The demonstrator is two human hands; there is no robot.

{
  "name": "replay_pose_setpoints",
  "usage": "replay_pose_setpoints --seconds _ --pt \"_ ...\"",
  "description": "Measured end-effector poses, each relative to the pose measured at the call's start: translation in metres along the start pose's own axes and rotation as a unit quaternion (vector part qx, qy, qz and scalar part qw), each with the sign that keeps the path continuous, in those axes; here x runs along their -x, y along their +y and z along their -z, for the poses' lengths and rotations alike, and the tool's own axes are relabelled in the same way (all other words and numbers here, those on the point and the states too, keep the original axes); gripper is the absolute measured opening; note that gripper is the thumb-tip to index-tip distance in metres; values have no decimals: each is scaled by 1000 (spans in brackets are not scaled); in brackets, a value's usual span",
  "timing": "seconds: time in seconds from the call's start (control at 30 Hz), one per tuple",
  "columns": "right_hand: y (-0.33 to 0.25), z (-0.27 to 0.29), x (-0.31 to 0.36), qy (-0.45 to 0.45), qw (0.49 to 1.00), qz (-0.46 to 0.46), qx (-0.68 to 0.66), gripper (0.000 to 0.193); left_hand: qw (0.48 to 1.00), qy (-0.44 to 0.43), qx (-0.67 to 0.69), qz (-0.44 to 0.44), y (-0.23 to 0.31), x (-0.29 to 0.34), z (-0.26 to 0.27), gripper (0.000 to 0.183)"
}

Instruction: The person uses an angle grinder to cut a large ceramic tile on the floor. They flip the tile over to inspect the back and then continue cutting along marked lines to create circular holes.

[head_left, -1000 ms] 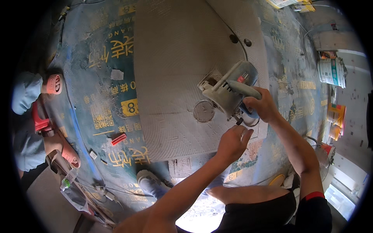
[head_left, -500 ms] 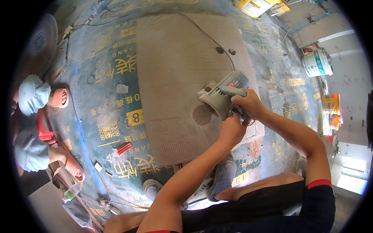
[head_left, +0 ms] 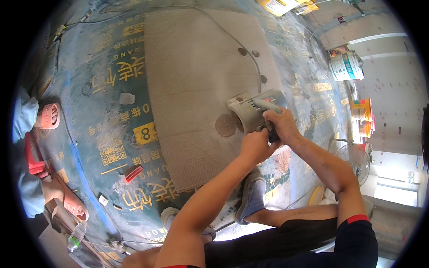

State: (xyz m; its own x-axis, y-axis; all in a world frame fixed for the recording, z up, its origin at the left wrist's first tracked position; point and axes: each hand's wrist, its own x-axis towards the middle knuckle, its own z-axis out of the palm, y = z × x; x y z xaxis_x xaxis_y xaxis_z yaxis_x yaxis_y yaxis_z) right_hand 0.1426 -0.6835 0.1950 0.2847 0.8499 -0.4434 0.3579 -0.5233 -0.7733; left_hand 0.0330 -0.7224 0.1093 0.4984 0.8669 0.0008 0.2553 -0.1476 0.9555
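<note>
A corded handheld circular saw with a pale grey guard is tilted over the right part of a large grey-beige tile. My right hand is wrapped round its rear handle. My left hand closes on the near lower side of the saw; its fingertips are partly hidden. Just left of the guard, a round dark disc-shaped cut shows in the tile. Toward the far right edge are small round holes. The blade is hidden by the guard, and haze hangs over the tile there.
The saw's cord runs across the tile's far end. Printed green floor sheeting surrounds it, with a red-and-white block at left. Another person's sandalled foot is far left. Buckets stand right; my shoe is near the tile's close edge.
The whole view has shifted, moving the tile left and up. Against the tile, the saw has moved slightly right and nearer, uncovering another small hole. Both hands keep their hold.
</note>
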Motion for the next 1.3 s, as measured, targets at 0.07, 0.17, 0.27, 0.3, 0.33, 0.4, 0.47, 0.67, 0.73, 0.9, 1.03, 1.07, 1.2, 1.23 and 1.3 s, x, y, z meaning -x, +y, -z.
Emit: replay_pose_setpoints --seconds 0.07,0.17,0.27,0.3,0.33,0.4,0.47,0.67,0.73,0.9,1.03,1.07,1.2,1.23,1.3 --pt "4 -2 3 18 1000 -15 -11 21 1000 -13 -5 -4 -3 2 2 46" --pt "-6 -11 13 35 998 -35 -26 20 999 -31 -18 -9 -3 5 14 48" --pt "-2 -16 17 55 996 -47 -54 19 998 -52 -15 -20 -7 7 19 52" --pt "0 -17 18 62 995 -49 -66 18 997 -67 -21 -19 -4 8 25 53" --pt "0 -18 20 68 994 -53 -73 18 996 -81 -28 -19 -3 9 30 54" --pt "0 -22 25 77 992 -62 -85 17 994 -98 -25 -28 -5 10 34 57" --pt "1 -24 27 82 992 -62 -79 16 992 -114 -29 -36 -8 11 39 60" --pt "1 -36 37 139 976 -109 -130 17 981 -190 -34 -36 -8 10 63 64" --pt "1 -41 40 157 969 -124 -145 17 976 -210 -33 -46 -12 10 69 64" --pt "-5 -52 50 197 949 -170 -180 14 964 -255 -28 -63 -13 10 87 66" --pt "-5 -64 55 232 932 -178 -213 12 957 -280 -14 -73 -20 10 97 66" --pt "-7 -69 56 245 927 -178 -223 13 955 -288 -11 -76 -22 10 99 66" --pt "-5 -72 59 267 906 -202 -259 13 947 -308 3 -92 -26 7 107 64" --pt "-5 -74 61 266 901 -206 -274 12 945 -311 7 -97 -28 7 108 63" --pt "-6 -77 63 266 889 -214 -305 12 940 -327 16 -99 -30 4 114 62"
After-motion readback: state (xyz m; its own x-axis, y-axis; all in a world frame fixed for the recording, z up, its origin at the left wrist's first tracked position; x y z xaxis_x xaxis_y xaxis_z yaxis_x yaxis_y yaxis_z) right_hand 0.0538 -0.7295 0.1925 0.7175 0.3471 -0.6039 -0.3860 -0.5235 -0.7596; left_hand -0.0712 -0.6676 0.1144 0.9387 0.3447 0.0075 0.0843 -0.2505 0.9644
